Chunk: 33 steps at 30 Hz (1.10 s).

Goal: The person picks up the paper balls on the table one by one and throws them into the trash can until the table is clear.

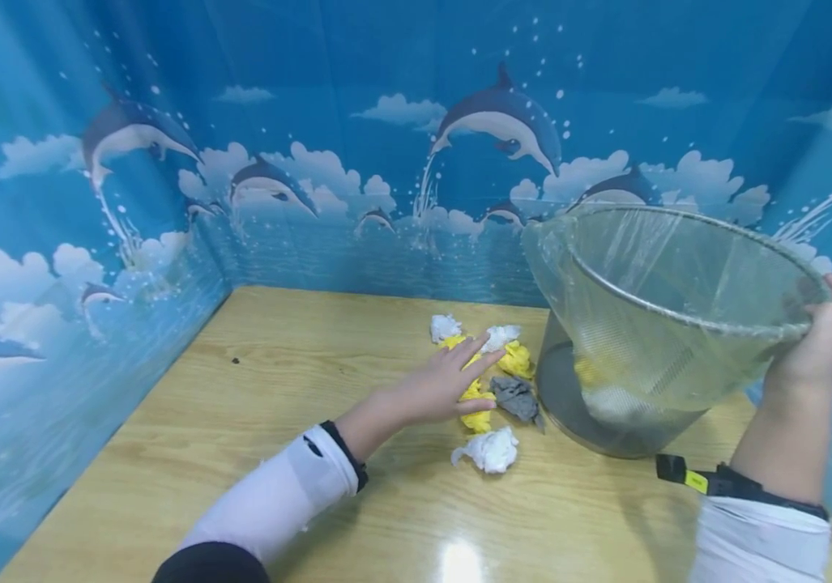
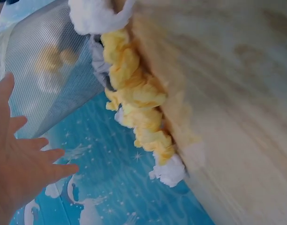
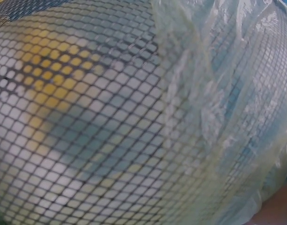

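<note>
Left hand [image 1: 436, 389] hovers over crumpled paper balls [image 1: 490, 451], white, yellow and gray, on the bench [image 1: 292, 348]; fingers spread apart. Balls sit just beside the mesh wastebasket [image 1: 590, 427]. Right hand [image 1: 812, 348] grips its rim, fingers clamped over the translucent liner [image 1: 678, 344]. More paper inside.

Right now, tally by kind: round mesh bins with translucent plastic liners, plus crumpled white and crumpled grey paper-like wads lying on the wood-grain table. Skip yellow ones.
Lined round mesh bin: 1
Crumpled white paper-like wads: 3
Crumpled grey paper-like wad: 1
Total: 5
</note>
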Each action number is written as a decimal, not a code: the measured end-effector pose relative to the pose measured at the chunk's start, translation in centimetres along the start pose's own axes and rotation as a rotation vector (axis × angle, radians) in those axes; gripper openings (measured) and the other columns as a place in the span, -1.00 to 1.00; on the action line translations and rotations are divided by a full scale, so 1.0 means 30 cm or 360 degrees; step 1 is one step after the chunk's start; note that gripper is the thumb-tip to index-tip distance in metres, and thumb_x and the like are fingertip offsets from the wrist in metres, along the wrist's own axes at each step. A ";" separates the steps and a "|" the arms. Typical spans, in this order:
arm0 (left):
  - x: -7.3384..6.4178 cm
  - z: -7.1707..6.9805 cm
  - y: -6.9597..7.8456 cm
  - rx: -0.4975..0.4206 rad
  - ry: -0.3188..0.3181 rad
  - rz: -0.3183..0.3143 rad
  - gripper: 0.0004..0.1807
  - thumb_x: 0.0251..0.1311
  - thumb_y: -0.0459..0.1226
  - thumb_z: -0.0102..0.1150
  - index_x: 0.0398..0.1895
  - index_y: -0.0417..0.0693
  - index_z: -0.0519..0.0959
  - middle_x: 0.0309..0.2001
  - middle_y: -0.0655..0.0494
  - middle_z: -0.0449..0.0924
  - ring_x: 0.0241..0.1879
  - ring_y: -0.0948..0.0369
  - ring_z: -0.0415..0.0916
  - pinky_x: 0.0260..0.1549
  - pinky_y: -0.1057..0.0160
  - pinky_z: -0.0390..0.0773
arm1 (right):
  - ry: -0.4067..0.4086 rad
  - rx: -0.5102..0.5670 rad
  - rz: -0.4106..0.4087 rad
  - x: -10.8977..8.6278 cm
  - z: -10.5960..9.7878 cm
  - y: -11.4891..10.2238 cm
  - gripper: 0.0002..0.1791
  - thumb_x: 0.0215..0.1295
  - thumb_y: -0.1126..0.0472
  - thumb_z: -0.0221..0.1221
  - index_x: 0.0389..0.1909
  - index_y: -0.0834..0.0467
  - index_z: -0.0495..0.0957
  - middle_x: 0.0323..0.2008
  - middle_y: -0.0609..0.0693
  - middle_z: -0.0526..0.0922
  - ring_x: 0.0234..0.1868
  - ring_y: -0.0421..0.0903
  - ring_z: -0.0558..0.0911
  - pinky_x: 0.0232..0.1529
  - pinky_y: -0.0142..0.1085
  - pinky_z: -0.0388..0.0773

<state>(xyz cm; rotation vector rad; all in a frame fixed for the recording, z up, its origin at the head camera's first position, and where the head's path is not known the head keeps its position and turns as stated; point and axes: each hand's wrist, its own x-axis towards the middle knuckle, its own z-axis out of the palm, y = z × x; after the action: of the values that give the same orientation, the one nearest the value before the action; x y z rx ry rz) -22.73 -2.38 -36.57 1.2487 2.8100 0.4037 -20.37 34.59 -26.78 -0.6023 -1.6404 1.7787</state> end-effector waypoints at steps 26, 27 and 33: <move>-0.041 0.164 0.077 0.0310 -0.0471 0.0416 -0.19 0.31 0.06 0.08 0.54 0.16 -0.01 0.53 -0.03 -0.03 0.50 0.07 0.00 0.44 0.09 0.09 | -0.0005 -0.0053 -0.0018 -0.004 -0.002 0.005 -0.34 0.38 0.23 -0.39 0.47 -0.28 0.03 0.51 -0.32 -0.20 0.46 -0.37 -0.15 0.46 -0.39 -0.26; -0.041 0.165 0.078 0.0327 -0.0470 0.0418 -0.20 0.30 0.05 0.10 0.53 0.17 0.02 0.52 -0.02 -0.01 0.49 0.08 0.02 0.44 0.11 0.11 | -0.0005 -0.0056 -0.0021 -0.004 -0.002 0.007 -0.35 0.38 0.22 -0.39 0.47 -0.29 0.03 0.51 -0.32 -0.20 0.46 -0.37 -0.16 0.46 -0.38 -0.27; -0.041 0.175 0.073 0.0396 -0.0486 0.0452 -0.25 0.29 -0.06 0.17 0.50 0.16 0.12 0.49 0.01 0.09 0.45 0.16 0.13 0.40 0.27 0.19 | -0.0006 -0.0032 -0.0024 0.003 -0.004 0.012 -0.35 0.38 0.22 -0.39 0.46 -0.29 0.05 0.51 -0.33 -0.19 0.45 -0.36 -0.14 0.46 -0.36 -0.26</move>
<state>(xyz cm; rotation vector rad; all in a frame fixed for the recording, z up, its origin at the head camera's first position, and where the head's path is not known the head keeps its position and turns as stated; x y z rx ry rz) -19.58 -0.72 -41.18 1.6078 2.4869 -0.1284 -20.38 34.73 -27.15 -0.5944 -1.6629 1.7558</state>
